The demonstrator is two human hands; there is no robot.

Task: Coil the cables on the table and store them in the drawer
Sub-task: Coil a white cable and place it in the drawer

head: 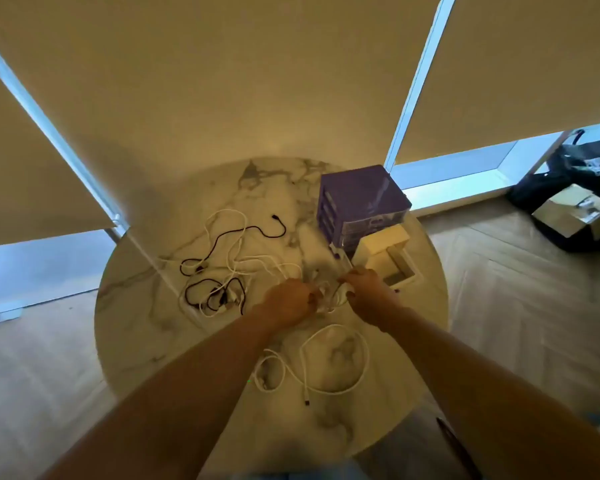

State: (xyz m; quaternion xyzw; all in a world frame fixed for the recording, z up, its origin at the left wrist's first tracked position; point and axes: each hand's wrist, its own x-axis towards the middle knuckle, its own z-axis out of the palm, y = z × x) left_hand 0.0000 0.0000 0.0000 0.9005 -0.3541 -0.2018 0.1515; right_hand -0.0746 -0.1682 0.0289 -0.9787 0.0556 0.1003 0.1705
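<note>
Looking from the head view, both hands meet over the marble table [146,323]. The left hand [288,303] and the right hand [371,296] grip a white cable [329,299] between them, fingers curled. The open drawer [400,275] lies just beyond the right hand, nearer to it.

Two bare forearms, no sleeves, no watch or rings visible. Left hand [289,301] and right hand [370,295] bare too. Near edge: a strip of blue clothing [291,474].
</note>
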